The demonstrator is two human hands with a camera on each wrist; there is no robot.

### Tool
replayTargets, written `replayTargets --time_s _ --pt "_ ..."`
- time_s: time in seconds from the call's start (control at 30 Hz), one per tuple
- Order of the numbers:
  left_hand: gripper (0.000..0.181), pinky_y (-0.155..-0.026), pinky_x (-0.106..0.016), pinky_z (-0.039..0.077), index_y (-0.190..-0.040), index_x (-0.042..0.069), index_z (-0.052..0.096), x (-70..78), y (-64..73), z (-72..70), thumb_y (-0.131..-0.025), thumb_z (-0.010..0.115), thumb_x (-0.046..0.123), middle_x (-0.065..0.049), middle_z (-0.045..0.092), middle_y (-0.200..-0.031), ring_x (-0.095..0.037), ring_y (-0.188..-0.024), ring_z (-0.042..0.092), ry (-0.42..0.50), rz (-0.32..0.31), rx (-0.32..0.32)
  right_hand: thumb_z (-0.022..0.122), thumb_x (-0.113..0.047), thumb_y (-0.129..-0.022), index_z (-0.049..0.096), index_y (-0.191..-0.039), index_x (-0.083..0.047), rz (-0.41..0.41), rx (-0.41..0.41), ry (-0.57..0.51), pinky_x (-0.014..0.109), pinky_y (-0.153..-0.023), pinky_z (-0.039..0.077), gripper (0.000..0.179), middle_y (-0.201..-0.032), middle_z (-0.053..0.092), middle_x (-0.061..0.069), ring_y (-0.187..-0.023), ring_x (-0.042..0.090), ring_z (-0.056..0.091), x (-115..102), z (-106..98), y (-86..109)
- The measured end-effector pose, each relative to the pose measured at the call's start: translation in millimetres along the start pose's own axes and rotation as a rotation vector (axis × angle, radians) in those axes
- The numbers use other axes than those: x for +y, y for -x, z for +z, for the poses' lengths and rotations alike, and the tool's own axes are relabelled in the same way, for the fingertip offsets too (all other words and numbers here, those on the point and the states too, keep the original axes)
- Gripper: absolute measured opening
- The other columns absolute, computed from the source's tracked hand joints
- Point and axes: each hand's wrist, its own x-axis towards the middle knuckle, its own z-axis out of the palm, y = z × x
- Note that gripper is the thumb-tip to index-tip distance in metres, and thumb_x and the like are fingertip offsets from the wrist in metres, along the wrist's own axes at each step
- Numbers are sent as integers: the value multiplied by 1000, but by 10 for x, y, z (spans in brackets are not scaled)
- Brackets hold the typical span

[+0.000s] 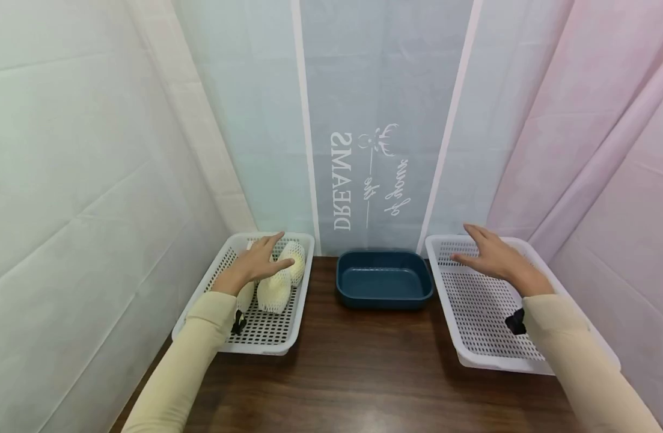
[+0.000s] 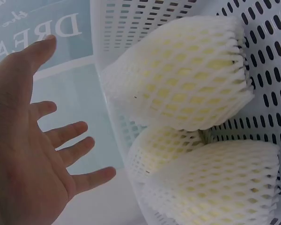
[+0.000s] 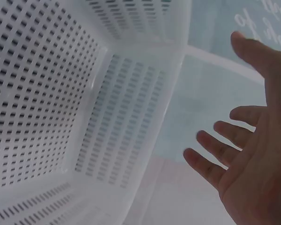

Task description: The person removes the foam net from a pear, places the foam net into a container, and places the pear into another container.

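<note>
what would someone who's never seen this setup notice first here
Probably the dark teal dish, standing out on the brown table between the white left basket and right basket. Next, perhaps, the pale yellow items in foam nets in the left basket, with the bare left hand and right hand seen over their baskets, holding nothing. The mirrored word DREAMS shows on the cloth behind.
</note>
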Motion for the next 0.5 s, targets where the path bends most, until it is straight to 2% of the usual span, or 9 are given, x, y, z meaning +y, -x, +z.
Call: replayTargets --time_s 0.1,0.3,0.5 --pt "88 -120 -76 27 -173 19 17 13 9 18 -105 56 59 -23 23 -175 -50 -159 26 26 8 0 64 -57 -102 22 -165 8 -14 17 -12 78 -116 28 99 -167 24 39 -150 61 28 -63 17 -1" --pt "82 -120 -70 35 -171 15 22 41 21 48 -106 58 51 -23 29 -173 -47 -157 34 45 31 23 67 -45 -104 33 -160 9 -24 49 -50 73 -105 46 85 -159 37 37 -134 55 52 -228 35 -1" --pt "74 -113 -66 44 -168 13 30 64 35 72 -108 59 43 -22 46 -163 -43 -146 50 43 52 85 68 -37 -104 41 -157 8 -54 76 -112 68 -102 50 74 -155 47 34 -131 51 58 -467 28 -16"
